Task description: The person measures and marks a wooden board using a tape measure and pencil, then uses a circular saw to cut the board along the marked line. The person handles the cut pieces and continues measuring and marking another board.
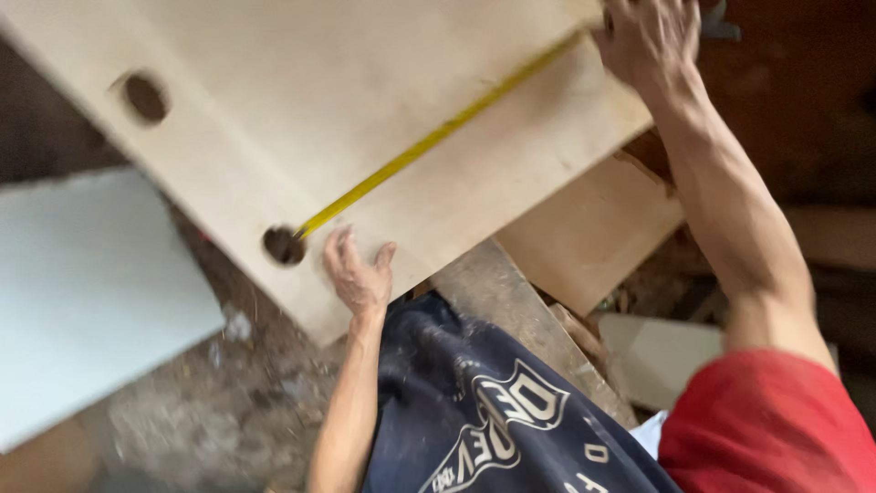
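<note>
Left hand [358,274] flat, fingers released, near board [301,100] edge; right hand [650,38] grasping yellow tape [438,135] at far edge.

the board [365,119] is pale wood, matt and smooth, with round holes. the yellow tape [438,135] looks glossy. the floor [228,393] is rough and dusty.

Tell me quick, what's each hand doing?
Left hand: open, pressing the tape measure end onto the wooden board.
Right hand: gripping the tape's far end; blurred.
</note>
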